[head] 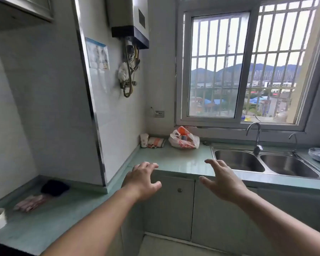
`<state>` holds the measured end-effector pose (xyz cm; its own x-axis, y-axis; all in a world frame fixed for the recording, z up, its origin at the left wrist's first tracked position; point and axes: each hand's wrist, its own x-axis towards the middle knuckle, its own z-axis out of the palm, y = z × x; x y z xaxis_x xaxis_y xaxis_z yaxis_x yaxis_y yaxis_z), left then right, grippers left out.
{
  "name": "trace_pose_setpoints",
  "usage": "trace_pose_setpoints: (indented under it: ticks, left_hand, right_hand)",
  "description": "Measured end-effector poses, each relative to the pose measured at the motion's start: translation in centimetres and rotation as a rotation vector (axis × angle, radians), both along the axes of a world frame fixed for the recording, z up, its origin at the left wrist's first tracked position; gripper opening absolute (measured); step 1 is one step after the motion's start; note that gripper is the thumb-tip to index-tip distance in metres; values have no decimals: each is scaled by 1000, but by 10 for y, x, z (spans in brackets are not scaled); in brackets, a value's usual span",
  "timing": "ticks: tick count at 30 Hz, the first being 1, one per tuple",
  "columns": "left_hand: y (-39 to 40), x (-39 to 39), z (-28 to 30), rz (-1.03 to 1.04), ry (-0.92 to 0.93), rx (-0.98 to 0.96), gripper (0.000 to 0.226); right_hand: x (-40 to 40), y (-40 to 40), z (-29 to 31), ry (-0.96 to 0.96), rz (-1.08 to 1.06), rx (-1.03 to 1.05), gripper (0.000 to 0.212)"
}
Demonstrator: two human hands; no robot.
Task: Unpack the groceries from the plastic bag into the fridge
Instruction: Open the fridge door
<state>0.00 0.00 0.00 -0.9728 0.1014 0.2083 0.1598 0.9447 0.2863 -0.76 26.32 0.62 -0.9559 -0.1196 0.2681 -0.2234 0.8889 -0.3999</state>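
task barely begun, my guess: white-and-orange crinkled plastic bag (184, 138) sits full on pale green tabletop (174, 157), at back under window, left of steel double sink (266, 163). my left hand (142, 180) and right hand (223, 182) reach toward bag, well apart from it, each grip released, fingers spread, holding nothing. fridge not in view. bag contents too small to make out.

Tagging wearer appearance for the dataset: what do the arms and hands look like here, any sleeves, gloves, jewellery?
Both forearms are bare up to the frame edge, with no sleeve in view. The left hand and right hand are bare too: no gloves, rings, watch or wristband visible. No markings or tape show on either arm. Whatever is worn above the forearms is out of frame.
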Motion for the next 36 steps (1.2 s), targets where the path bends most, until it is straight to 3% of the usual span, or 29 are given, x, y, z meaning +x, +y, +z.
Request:
trace_pose_setpoints:
  ticks: [5, 10, 18, 25, 36]
  left_hand:
    - [2, -98, -13, 3, -18, 16, 60]
    - [30, -207, -27, -137, -8, 14, 61]
    - [197, -300, -21, -543, 5, 33, 61]
    - [400, -256, -7, -931, 73, 30, 55]
    - [674, -64, 15, -1387, 94, 48, 58]
  right_hand:
    - [-89, 1, -6, -9, -29, 43, 65]
    - [-169, 15, -17, -8, -133, 13, 62]
    - [-173, 147, -13, -16, -477, 66, 64]
    - [-69, 292, -8, -14, -832, 48, 63]
    - [166, 470, 7, 1, -1259, 25, 63]
